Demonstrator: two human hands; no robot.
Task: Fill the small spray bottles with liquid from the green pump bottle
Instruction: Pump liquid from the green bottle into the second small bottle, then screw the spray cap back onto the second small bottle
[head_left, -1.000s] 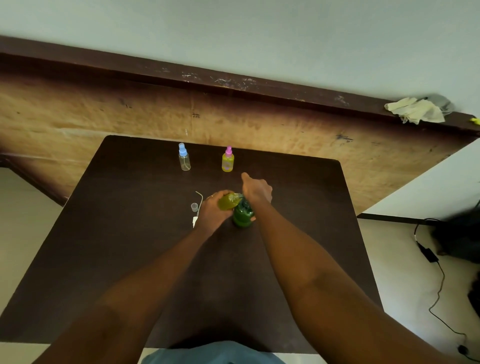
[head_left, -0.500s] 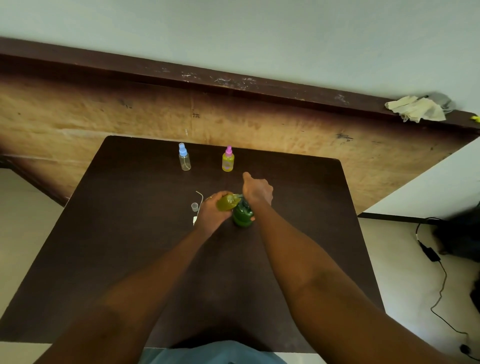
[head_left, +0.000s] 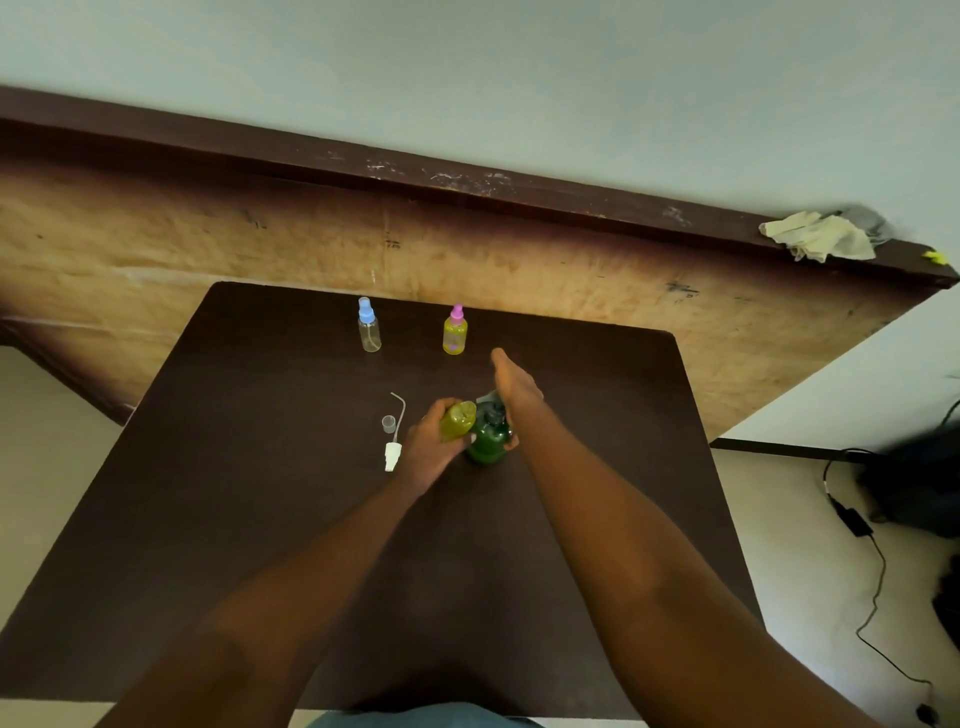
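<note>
Little has changed over the last second: the left hand (head_left: 428, 447) keeps its fingers curled round the open bottle (head_left: 458, 420), tilted at the spout of the pump bottle (head_left: 487, 441), mid-table. The right hand (head_left: 514, 387) stays on the pump head, thumb out, other fingers hidden. Filling seems ongoing; the blue-capped bottle (head_left: 369, 327) looks empty.

A single wide-angle camera on the person's head looked forward and steeply down from above the near edge of the surface (head_left: 234, 519), close over both forearms (head_left: 623, 545), taking in most of its dark top, the wooden board (head_left: 156, 249) behind it, the wall (head_left: 519, 78) above and the floor (head_left: 805, 519) at right.
</note>
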